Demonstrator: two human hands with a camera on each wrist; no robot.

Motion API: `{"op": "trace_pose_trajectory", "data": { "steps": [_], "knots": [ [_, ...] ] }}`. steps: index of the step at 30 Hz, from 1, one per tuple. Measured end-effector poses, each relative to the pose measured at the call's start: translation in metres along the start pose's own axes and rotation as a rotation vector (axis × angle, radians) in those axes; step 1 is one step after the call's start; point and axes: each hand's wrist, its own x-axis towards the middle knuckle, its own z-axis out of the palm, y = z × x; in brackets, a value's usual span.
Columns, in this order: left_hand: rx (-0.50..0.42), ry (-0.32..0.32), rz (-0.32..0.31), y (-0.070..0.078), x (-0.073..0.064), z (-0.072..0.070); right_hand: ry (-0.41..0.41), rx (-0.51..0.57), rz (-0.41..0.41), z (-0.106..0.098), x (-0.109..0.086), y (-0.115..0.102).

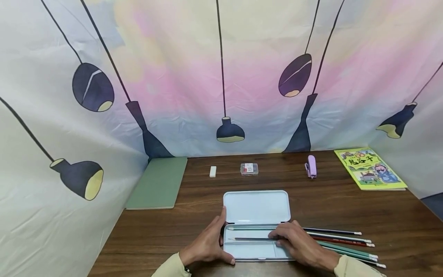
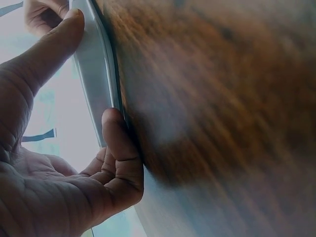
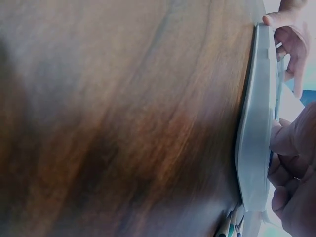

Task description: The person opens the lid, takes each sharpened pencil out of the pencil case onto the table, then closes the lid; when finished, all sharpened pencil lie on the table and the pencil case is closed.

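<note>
A pale blue pencil case [image 1: 249, 252] lies on the table with its lid [image 1: 256, 206] raised toward the back. My left hand [image 1: 207, 241] grips its left end, the thumb on the front edge; the left wrist view shows the thumb and curled little finger against its wall [image 2: 94, 64]. Over the case's right part, my right hand [image 1: 298, 243] pinches a dark pencil [image 1: 252, 239], whose tip points left. Behind it, a green pencil [image 1: 247, 229] lies along the back of the case. In the right wrist view, that hand's curled fingers [image 3: 286, 138] hide what they hold.
Several pencils [image 1: 349, 250] lie right of the case, partly behind my right hand and forearm. Farther back are a green notebook [image 1: 160, 184], a white eraser [image 1: 212, 171], a small clear box [image 1: 249, 169], a purple stapler [image 1: 311, 166] and a yellow book [image 1: 370, 169]. Printed fabric hangs behind.
</note>
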Motion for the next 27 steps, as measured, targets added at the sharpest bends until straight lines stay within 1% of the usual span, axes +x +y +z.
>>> {"op": "trace_pose_trajectory", "data": {
  "steps": [4, 8, 13, 15, 17, 20, 23, 27],
  "knots": [
    [0.006, 0.006, 0.003, -0.001, 0.000, 0.002, 0.051, 0.011, -0.011, -0.002, 0.000, 0.001],
    [0.011, 0.008, 0.006, -0.001, 0.000, 0.002, 0.115, 0.046, 0.031, -0.008, 0.002, 0.000],
    [0.015, 0.010, 0.000, -0.001, 0.002, 0.000, 0.252, 0.085, 0.071, -0.027, 0.004, 0.003],
    [0.021, 0.013, -0.002, 0.000, 0.002, -0.002, 0.304, 0.032, 0.100, -0.035, 0.003, 0.005],
    [0.018, 0.011, -0.002, -0.001, 0.002, -0.003, 0.332, -0.014, 0.152, -0.043, 0.000, 0.006],
    [0.016, 0.009, 0.001, -0.002, 0.002, -0.003, 0.338, -0.090, 0.238, -0.051, -0.007, 0.008],
    [0.018, 0.009, 0.008, -0.002, 0.001, -0.003, 0.343, -0.112, 0.282, -0.056, -0.015, 0.009],
    [0.017, 0.009, 0.016, -0.002, 0.001, -0.001, 0.361, -0.142, 0.320, -0.062, -0.027, 0.011]
  ]
}}
